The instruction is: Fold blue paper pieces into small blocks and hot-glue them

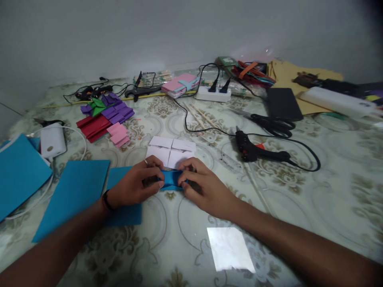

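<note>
Centrally, a folded blue paper strip (171,180) is held near the table surface, just on the near side of a creased white paper (158,155). Its left end is pinched between the thumb and fingers of the left hand (142,181); its right end is gripped likewise by the right hand (206,185). Both grips are closed on the strip, and its middle is left exposed between them. A ring and a dark wristband (107,200) are worn on the left side. Blue sheets (76,191) are laid to the left, one partly covered by the left hand and wrist. Beyond these, folded pieces in pink (118,134), red (92,127) and purple (119,113) are grouped together. To the right, a black glue gun (254,152) is laid on its side, with black-handled scissors (273,124) placed just behind it. Farther back, two black plugs are seated in a white power strip (205,94). Everything listed is supported by a floral-patterned tablecloth (167,259).
</note>
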`<state>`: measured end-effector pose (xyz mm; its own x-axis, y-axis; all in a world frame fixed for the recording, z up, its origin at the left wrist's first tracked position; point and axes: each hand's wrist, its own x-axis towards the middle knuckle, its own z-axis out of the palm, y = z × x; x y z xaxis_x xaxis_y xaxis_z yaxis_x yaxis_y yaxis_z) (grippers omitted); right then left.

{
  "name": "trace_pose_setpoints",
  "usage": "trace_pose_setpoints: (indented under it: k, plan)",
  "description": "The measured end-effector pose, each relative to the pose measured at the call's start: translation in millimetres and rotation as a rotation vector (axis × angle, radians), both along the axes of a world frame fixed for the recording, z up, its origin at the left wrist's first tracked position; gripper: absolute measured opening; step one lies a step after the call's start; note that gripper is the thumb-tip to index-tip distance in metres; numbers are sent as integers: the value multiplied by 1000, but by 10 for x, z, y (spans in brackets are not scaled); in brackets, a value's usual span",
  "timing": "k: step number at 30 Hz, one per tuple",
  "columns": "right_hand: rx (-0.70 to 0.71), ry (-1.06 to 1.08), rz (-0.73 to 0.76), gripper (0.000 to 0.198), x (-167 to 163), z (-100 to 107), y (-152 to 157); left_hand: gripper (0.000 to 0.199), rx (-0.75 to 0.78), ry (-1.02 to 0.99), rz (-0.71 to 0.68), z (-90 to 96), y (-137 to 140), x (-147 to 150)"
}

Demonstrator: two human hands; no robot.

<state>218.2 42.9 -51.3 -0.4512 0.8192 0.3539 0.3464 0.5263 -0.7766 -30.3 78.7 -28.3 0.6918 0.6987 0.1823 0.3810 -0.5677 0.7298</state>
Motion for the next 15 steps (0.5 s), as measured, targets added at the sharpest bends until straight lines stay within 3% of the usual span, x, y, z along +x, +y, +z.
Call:
trace_pose_setpoints:
  k: [15]
  plan:
    - [-9,5,-23,22,3,16,0,8,-19,22,4,27,-2,9]
